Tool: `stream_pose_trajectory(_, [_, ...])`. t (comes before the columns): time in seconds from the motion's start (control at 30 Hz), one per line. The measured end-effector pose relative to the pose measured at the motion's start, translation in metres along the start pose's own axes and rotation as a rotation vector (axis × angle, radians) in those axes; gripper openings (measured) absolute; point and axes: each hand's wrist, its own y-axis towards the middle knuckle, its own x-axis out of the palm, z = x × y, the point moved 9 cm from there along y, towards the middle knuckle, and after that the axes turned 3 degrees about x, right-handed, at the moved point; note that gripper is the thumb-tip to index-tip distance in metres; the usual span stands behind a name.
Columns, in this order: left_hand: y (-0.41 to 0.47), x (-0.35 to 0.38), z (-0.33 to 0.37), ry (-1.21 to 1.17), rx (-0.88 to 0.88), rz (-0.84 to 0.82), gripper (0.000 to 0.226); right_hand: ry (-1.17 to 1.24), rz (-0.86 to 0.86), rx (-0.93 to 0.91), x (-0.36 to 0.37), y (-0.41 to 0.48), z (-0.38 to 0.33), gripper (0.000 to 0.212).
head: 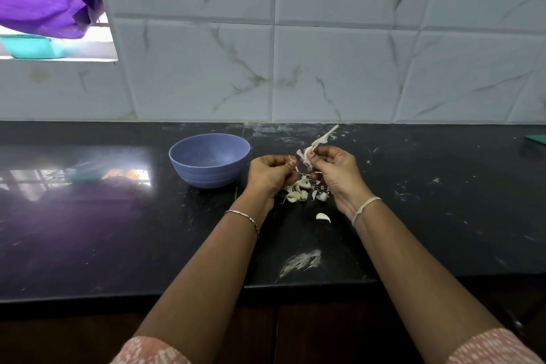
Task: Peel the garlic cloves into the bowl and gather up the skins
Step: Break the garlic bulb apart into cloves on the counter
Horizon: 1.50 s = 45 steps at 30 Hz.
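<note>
Right hand (332,170) raised just above the black counter (118,230), right of the blue bowl (209,159) and apart from it; thumb and fingertips pinched shut on a pale garlic piece (305,155), a long strip of skin (324,136) sticking up and away from it. Left hand (270,173) between bowl and right hand, close beside the bowl's right wall; fingers curled in, thumb and forefinger nipped together on a thin shred of skin (292,161). More than that shred in the left hand: could not be told. Directly below both hands, right of the bowl, lay a small heap of garlic cloves (298,190) on the counter, mixed with loose skin. One single clove (323,217) lay apart, nearer the counter's front edge than the heap. Bowl upright; contents could not be made out.
</note>
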Motion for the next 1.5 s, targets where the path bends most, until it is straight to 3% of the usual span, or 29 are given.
stream_pose_trajectory(0.23, [0.001,-0.001,0.015,0.556,0.19,0.027,0.005,-0.087,-0.023,-0.025,-0.002,0.002,-0.001,0.015])
stream_pose_trajectory(0.33, [-0.002,0.003,0.02,0.428,0.201,-0.015,0.021,-0.088,0.003,-0.031,-0.005,0.002,-0.003,0.012])
stream_pose_trajectory(0.47, [-0.008,0.014,0.022,0.265,0.17,-0.149,0.011,-0.082,-0.011,-0.024,-0.004,0.001,-0.003,0.009])
stream_pose_trajectory(0.83, [-0.006,0.012,0.017,0.172,0.168,-0.086,0.005,-0.059,0.034,-0.063,-0.002,0.004,-0.002,0.01])
stream_pose_trajectory(1.07, [-0.009,0.011,0.039,0.558,0.417,0.066,0.006,-0.426,0.298,-0.178,-0.027,0.009,-0.01,0.019])
stream_pose_trajectory(1.17, [-0.007,0.005,0.037,0.606,0.395,0.082,0.013,-0.319,0.298,-0.126,-0.039,0.009,-0.008,0.022])
stream_pose_trajectory(1.33, [-0.01,0.008,0.026,1.034,0.345,0.06,0.009,-0.125,0.18,-0.075,-0.029,0.007,-0.006,0.005])
stream_pose_trajectory(1.5, [-0.012,0.002,0.028,1.075,0.314,0.1,0.019,-0.058,0.204,0.017,-0.044,0.012,-0.001,0.012])
